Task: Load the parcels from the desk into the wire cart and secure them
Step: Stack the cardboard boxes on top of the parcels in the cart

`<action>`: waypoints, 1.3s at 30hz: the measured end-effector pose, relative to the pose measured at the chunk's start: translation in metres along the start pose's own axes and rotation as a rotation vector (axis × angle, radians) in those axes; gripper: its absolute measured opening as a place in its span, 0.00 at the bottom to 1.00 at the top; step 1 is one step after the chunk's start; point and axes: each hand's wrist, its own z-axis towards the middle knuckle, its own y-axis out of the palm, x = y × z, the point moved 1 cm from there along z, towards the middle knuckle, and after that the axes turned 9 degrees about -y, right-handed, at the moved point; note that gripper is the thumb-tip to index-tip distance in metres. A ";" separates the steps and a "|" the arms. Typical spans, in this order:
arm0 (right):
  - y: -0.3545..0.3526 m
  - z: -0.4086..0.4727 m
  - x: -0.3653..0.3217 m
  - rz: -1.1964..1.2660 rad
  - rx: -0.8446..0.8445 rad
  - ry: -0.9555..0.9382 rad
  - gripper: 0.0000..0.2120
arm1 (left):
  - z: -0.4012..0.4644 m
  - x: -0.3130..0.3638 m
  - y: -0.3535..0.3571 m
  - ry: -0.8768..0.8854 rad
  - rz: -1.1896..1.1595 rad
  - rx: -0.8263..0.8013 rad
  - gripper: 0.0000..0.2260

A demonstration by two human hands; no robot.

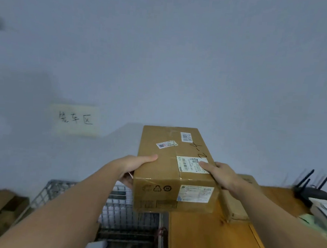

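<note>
Above gap between tabletop (208, 241) and wire cart (132, 215): cardboard parcel (174, 173) held level, clear of both. Left hand (133, 168) clamps left side, thumb on top, fingers underneath; right hand (221, 176) grips right edge, thumb on shipping label. Two-sided grip likely chosen for balance (box long, weight unknown). Second parcel (236, 204) on tabletop, just beside right hand, awaiting loading. Cart sits lower left, contents blurred. Judged step: carrying parcel across to cart. Securing not yet started.

Both hands (left (133, 168), right (221, 175)) grip a parcel (174, 173) above the wire cart (124, 214)
</note>
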 end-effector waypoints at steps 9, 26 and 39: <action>0.181 0.016 -0.049 -0.011 -0.156 -0.076 0.22 | -0.008 -0.132 -0.135 -0.113 -0.101 0.147 0.47; 0.423 0.063 -0.050 -0.033 -0.272 -0.110 0.14 | 0.057 -0.298 -0.262 -0.249 -0.274 0.348 0.40; 0.542 0.149 0.046 0.017 -0.373 -0.017 0.18 | 0.210 -0.370 -0.259 -0.259 -0.311 0.468 0.29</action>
